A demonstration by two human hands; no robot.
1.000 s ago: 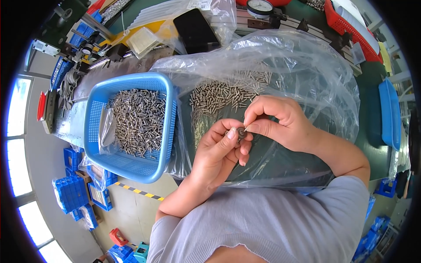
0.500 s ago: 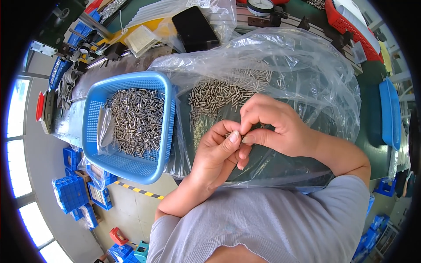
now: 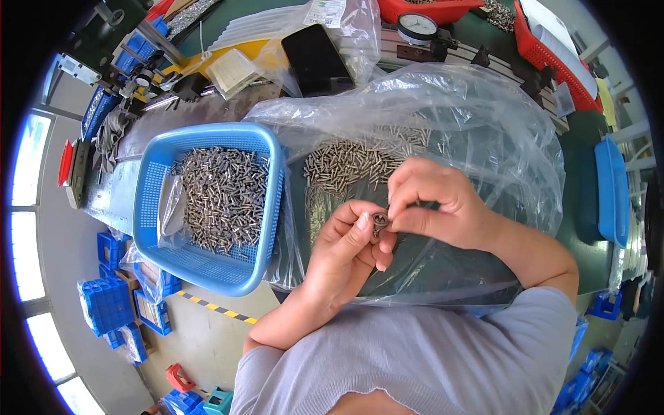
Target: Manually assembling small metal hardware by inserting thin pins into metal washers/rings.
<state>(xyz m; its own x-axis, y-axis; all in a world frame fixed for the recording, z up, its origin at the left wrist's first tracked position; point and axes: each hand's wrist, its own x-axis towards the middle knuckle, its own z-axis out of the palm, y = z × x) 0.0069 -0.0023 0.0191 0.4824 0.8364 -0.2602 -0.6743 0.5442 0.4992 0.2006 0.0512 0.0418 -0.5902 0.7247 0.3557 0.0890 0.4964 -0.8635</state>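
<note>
A small round metal part [image 3: 380, 221] is pinched between the thumb and curled fingers of the left hand [image 3: 346, 252], while the right hand [image 3: 436, 204] is closed around it from the other side, fingertips pressed to the same piece; whether a second piece is held there cannot be told. Both hands are held just above a clear plastic bag [image 3: 484, 138] spread over the dark bench, on which a loose row of small metal pins [image 3: 353, 162] is still laid out, so a fair share appears to be left unhandled. Beside the bag, to the left, a blue plastic basket [image 3: 155, 207] is seen well filled with similar pins [image 3: 221, 190], which suggests that much has already been gone through. Further out, a black phone [image 3: 315, 59] is laid near a white-labelled clear pouch [image 3: 328, 12], a dial gauge [image 3: 417, 28] is set behind the bag, red trays [image 3: 560, 66] and a blue tray [image 3: 612, 190] are ranged to the right, and blue bins [image 3: 104, 304] are stacked on the floor.
</note>
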